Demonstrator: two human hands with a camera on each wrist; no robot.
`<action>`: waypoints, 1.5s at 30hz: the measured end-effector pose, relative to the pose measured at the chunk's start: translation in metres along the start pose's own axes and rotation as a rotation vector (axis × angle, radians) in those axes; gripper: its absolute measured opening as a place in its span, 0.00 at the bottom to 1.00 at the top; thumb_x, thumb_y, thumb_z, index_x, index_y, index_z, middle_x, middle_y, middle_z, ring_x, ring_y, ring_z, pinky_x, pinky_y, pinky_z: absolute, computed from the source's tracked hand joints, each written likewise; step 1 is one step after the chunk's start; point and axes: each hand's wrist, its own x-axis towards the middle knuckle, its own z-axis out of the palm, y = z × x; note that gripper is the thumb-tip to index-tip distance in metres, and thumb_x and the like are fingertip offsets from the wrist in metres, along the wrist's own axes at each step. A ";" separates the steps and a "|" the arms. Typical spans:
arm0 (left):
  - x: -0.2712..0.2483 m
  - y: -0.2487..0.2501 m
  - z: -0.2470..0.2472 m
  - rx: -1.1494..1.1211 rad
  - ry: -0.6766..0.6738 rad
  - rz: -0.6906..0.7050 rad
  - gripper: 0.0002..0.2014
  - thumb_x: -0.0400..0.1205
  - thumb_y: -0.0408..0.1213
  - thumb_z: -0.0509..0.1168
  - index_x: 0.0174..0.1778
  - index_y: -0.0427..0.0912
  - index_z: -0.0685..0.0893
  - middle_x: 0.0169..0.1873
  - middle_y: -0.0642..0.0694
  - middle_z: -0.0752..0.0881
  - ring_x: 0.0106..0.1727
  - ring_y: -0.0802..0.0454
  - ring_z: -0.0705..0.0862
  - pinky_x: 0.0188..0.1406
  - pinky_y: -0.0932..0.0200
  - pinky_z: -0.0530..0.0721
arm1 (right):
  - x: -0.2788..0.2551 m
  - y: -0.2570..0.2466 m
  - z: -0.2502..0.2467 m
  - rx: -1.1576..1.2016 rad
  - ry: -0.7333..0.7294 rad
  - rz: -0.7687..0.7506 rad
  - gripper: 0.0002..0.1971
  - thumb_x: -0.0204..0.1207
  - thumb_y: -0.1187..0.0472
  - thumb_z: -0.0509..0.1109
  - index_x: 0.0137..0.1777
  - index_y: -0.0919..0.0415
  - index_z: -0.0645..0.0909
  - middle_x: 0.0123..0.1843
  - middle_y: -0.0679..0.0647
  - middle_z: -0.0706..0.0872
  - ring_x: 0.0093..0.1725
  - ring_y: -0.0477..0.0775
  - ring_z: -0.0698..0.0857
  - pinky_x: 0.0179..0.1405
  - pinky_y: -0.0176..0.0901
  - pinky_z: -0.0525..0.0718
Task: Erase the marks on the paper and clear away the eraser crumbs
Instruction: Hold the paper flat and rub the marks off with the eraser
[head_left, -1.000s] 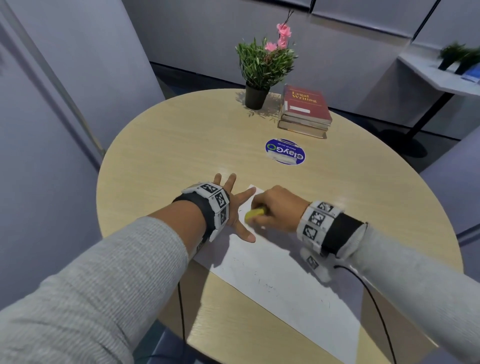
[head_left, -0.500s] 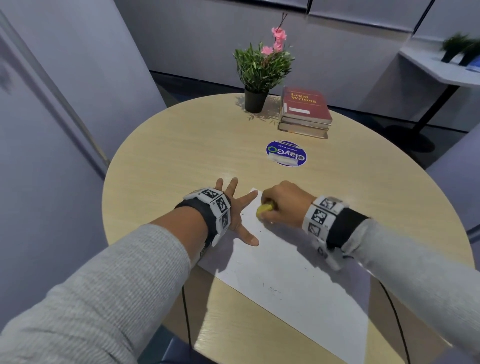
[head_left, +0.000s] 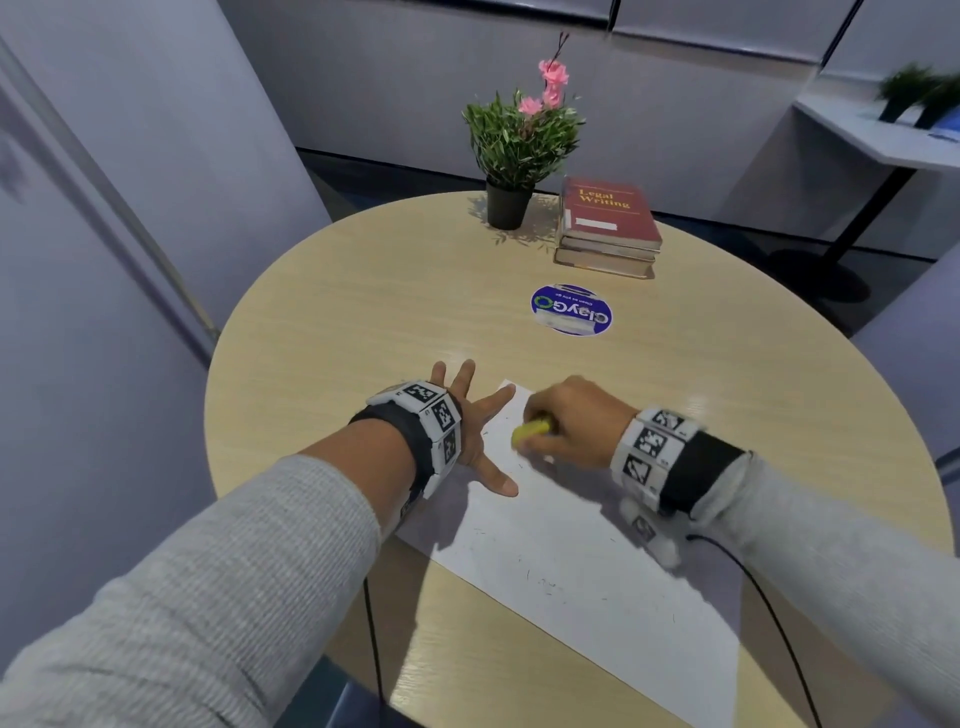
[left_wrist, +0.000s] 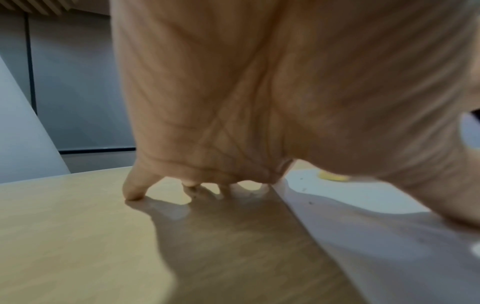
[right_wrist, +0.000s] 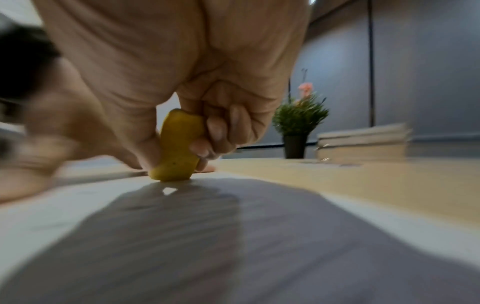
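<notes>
A white sheet of paper lies slanted on the round wooden table, with small dark specks and faint marks scattered on it. My right hand pinches a yellow eraser between thumb and fingers; in the right wrist view the eraser stands with its lower end on the paper. My left hand lies flat with fingers spread, thumb and forefinger on the paper's far left corner, the other fingertips on the bare table.
At the table's far side stand a potted plant with pink flowers and a stack of books. A round blue sticker is on the tabletop between them and the paper. A black cable runs from my right wrist.
My right hand has shifted the eraser back and forth over the paper's far corner, now a little nearer my left thumb. The left hand has stayed pressed in place.
</notes>
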 end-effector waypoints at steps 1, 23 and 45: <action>-0.001 0.000 0.000 -0.007 -0.002 0.000 0.66 0.53 0.80 0.68 0.77 0.71 0.28 0.80 0.45 0.25 0.79 0.29 0.26 0.70 0.17 0.45 | 0.005 0.009 -0.006 -0.010 0.049 0.040 0.13 0.72 0.49 0.71 0.46 0.58 0.85 0.39 0.55 0.87 0.41 0.56 0.83 0.42 0.46 0.82; -0.009 0.001 -0.025 0.175 0.011 0.073 0.63 0.58 0.79 0.67 0.80 0.68 0.34 0.82 0.44 0.30 0.79 0.30 0.26 0.71 0.16 0.46 | -0.031 0.030 -0.019 0.181 0.248 0.141 0.09 0.72 0.54 0.73 0.44 0.60 0.86 0.38 0.53 0.88 0.38 0.53 0.82 0.41 0.44 0.79; 0.018 0.007 0.001 -0.051 0.057 0.023 0.66 0.50 0.82 0.67 0.75 0.76 0.29 0.81 0.43 0.27 0.76 0.25 0.25 0.70 0.15 0.46 | 0.025 -0.002 0.006 0.071 0.096 0.227 0.14 0.75 0.52 0.71 0.52 0.63 0.82 0.49 0.60 0.85 0.48 0.61 0.83 0.47 0.51 0.83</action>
